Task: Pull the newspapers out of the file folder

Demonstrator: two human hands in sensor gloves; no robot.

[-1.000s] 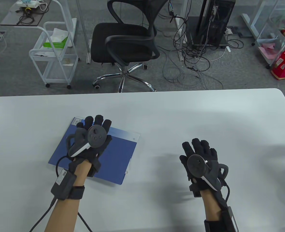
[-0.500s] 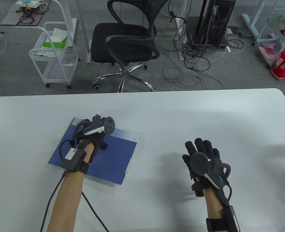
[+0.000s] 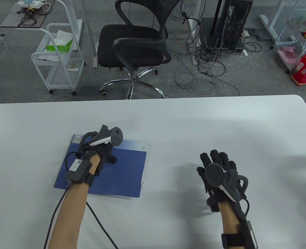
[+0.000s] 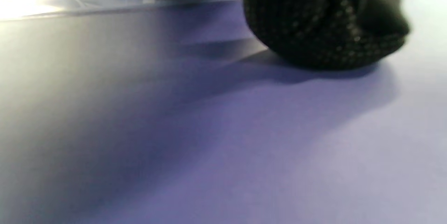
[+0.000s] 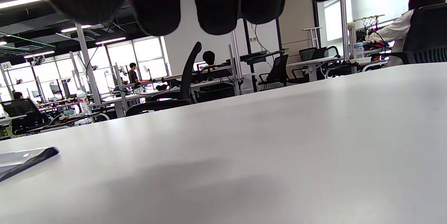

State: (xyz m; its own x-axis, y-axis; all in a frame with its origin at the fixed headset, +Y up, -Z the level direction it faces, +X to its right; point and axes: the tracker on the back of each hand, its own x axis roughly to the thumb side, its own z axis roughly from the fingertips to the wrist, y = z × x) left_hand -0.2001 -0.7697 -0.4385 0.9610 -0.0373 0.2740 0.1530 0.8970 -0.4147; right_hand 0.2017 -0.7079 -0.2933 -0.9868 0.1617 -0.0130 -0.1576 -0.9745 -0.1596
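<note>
A blue file folder (image 3: 121, 171) with a clear cover lies flat on the white table (image 3: 184, 124), left of centre. My left hand (image 3: 101, 151) rests on its upper left part, with the thumb pressing on the blue cover and the other fingers hidden under the tracker. In the left wrist view a gloved finger (image 4: 321, 21) presses on the blue folder (image 4: 209, 129). My right hand (image 3: 216, 166) hovers over bare table to the right, fingers spread and empty. The folder's corner (image 5: 24, 159) shows at the left of the right wrist view. No newspaper is visible.
A black office chair (image 3: 134, 44) stands beyond the table's far edge. A white cart (image 3: 59, 57) is at the far left and a computer tower with tangled cables (image 3: 228, 26) at the far right.
My left hand turned from lying flat with spread fingers to curled on its side. The folder has rotated a little and shifted left under it. My right hand barely moved.
</note>
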